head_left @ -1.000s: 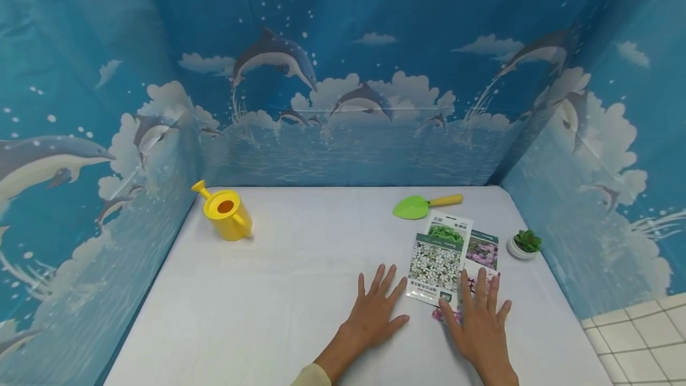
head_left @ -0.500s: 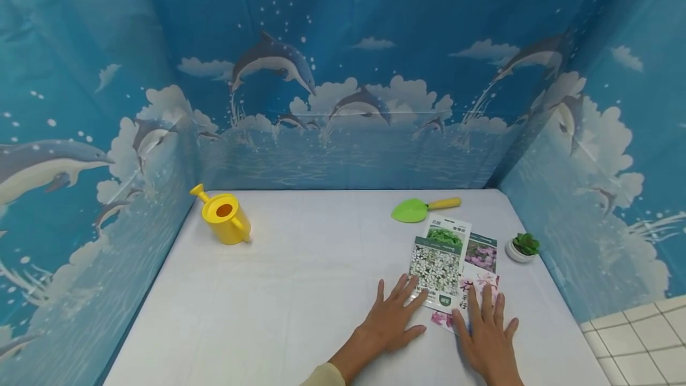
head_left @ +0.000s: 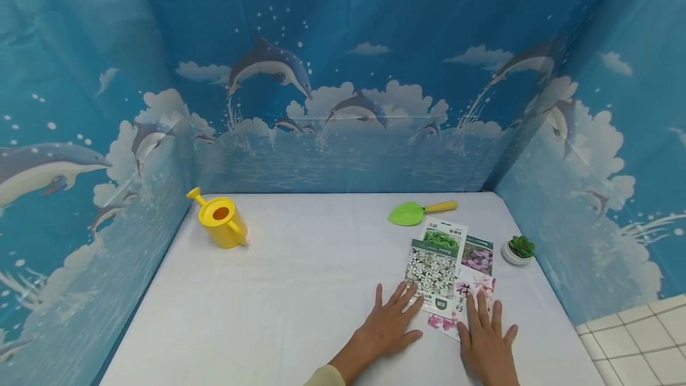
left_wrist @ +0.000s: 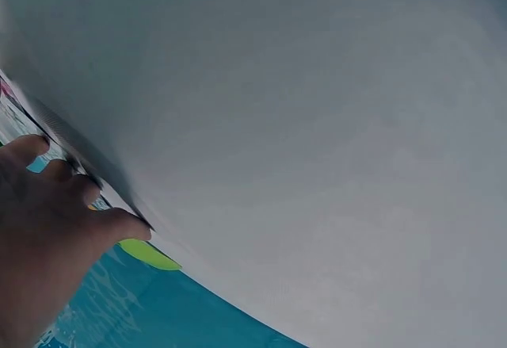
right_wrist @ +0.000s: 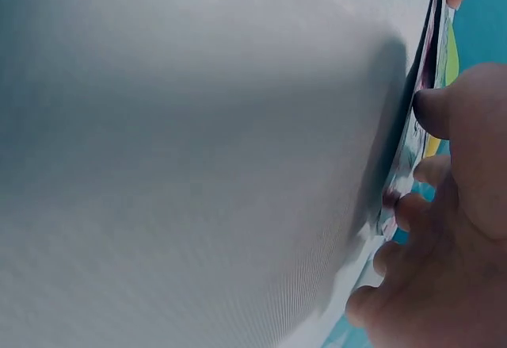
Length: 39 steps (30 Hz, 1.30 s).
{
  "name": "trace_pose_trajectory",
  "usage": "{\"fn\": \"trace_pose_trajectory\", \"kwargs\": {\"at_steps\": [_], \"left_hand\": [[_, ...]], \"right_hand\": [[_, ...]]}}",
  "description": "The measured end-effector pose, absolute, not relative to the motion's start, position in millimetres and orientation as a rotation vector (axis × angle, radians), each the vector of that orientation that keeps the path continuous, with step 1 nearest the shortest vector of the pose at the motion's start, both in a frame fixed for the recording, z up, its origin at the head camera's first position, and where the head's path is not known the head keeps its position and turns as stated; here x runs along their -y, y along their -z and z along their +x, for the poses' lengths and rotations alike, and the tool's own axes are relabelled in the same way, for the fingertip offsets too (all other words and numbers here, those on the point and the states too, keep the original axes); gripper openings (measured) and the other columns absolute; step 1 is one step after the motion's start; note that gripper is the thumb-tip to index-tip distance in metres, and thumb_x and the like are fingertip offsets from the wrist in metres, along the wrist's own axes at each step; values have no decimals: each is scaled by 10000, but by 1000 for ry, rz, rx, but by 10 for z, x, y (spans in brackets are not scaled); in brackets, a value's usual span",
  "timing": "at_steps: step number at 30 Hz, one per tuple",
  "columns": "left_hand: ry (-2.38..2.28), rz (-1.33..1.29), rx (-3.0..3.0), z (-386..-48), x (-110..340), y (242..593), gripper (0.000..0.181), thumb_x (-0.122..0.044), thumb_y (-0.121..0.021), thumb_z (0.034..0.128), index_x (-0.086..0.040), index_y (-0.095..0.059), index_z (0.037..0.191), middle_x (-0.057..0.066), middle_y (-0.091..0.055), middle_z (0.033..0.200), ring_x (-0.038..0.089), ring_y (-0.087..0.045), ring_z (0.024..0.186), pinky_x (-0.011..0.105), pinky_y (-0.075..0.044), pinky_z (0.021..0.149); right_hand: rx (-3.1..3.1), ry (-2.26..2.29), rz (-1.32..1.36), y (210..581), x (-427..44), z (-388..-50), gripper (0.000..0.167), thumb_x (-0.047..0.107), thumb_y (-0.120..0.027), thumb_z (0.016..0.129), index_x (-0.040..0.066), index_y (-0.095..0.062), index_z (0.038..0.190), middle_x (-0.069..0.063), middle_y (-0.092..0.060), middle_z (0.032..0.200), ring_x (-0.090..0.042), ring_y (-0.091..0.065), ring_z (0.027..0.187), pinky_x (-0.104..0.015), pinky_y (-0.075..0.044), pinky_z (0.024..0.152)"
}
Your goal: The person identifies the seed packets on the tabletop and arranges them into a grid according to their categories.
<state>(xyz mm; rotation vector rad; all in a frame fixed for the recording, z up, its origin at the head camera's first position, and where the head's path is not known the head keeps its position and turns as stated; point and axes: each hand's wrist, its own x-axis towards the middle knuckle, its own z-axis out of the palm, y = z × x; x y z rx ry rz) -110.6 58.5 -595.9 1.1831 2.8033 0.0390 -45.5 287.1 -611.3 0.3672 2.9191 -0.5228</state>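
Several overlapping seed packets lie on the right half of the table. My left hand [head_left: 387, 326] has its fingers spread, the tips on the lower left corner of the white-flower packet [head_left: 431, 270]. Fingers of my right hand [head_left: 486, 343] rest spread on the pink-flower packet [head_left: 485, 283]. Behind are a green-leaf packet [head_left: 443, 234] and a purple-flower packet [head_left: 477, 255]. The left wrist view shows my left hand [left_wrist: 55, 221] flat at the table surface; the right wrist view shows my right hand [right_wrist: 444, 213] beside the packets' edges [right_wrist: 408, 154].
A yellow watering can [head_left: 224, 224] stands at the back left of the white table [head_left: 278, 302]. A green trowel [head_left: 408, 213] with a yellow handle lies behind the packets. Right of them sits a small potted plant [head_left: 518, 250]. Dolphin-print curtains [head_left: 332, 153] border the table's back and sides.
My left hand has moved right onto the white-flower packet. My right hand has shifted slightly back toward the near edge, uncovering more of the pink-flower packet. The view has tilted slightly.
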Motion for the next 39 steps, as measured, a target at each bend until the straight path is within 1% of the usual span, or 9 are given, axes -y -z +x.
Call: {"fn": "trace_pose_trajectory", "kwargs": {"at_steps": [4, 8, 15, 18, 25, 28, 34, 39], "left_hand": [[-17, 1174, -2806, -1094, -584, 5960, 716, -619, -472, 1100, -293, -315, 1718, -33, -195, 1808, 199, -181, 1666, 630, -337, 1248], [-4, 1163, -2804, -1090, -568, 5972, 720, -618, -473, 1101, -297, -301, 1722, -30, -188, 1809, 201, -172, 1668, 628, -333, 1250], [41, 1152, -2836, -1081, -517, 5962, 703, -618, -478, 1100, -307, -327, 1712, -41, -216, 1801, 192, -196, 1662, 612, -355, 1241], [40, 1127, -2841, -1066, -477, 5971, 704, -621, -481, 1097, -305, -334, 1710, -42, -214, 1802, 192, -192, 1663, 612, -347, 1247], [12, 1075, -2857, -1020, -348, 6016, 705, -628, -479, 1094, -298, -350, 1703, -31, -217, 1802, 199, -194, 1663, 610, -341, 1250], [5, 1057, -2860, -1007, -295, 5989, 705, -630, -477, 1094, -296, -352, 1702, -31, -217, 1801, 198, -195, 1662, 612, -342, 1247], [-67, 1046, -2864, -993, -154, 6007, 695, -613, -487, 1098, -275, -374, 1695, -12, -232, 1798, 217, -204, 1661, 638, -327, 1243], [-147, 1034, -2867, -975, -29, 6037, 684, -577, -530, 1094, -238, -415, 1677, 17, -259, 1791, 241, -226, 1656, 682, -327, 1227]], "right_hand": [[-2911, 514, 366, 6111, -2879, -469, 766, 253, -577, 1107, -76, -182, 1675, -295, 43, 1761, -587, 158, 1577, -861, 152, 1115], [-2901, 525, 354, 6109, -2900, -475, 765, 258, -563, 1114, -75, -167, 1677, -287, 69, 1762, -585, 160, 1576, -861, 144, 1119], [-2896, 542, 325, 6089, -2920, -494, 767, 249, -553, 1119, -96, -149, 1671, -292, 59, 1758, -569, 149, 1584, -851, 138, 1127], [-2886, 556, 314, 6087, -2929, -501, 767, 247, -543, 1124, -106, -133, 1669, -299, 54, 1754, -567, 151, 1583, -840, 147, 1129], [-2889, 560, 273, 6094, -2930, -497, 761, 234, -536, 1118, -125, -139, 1659, -328, 16, 1745, -579, 96, 1588, -841, 91, 1157], [-2889, 561, 281, 6083, -2922, -501, 762, 233, -540, 1118, -128, -142, 1657, -329, 13, 1744, -580, 87, 1589, -834, 92, 1161], [-2872, 564, 305, 6061, -2898, -488, 766, 235, -544, 1121, -129, -134, 1657, -321, 37, 1744, -571, 104, 1588, -819, 114, 1161], [-2866, 555, 308, 6068, -2894, -483, 776, 245, -549, 1125, -125, -126, 1660, -318, 56, 1744, -569, 115, 1585, -820, 129, 1146]]}}
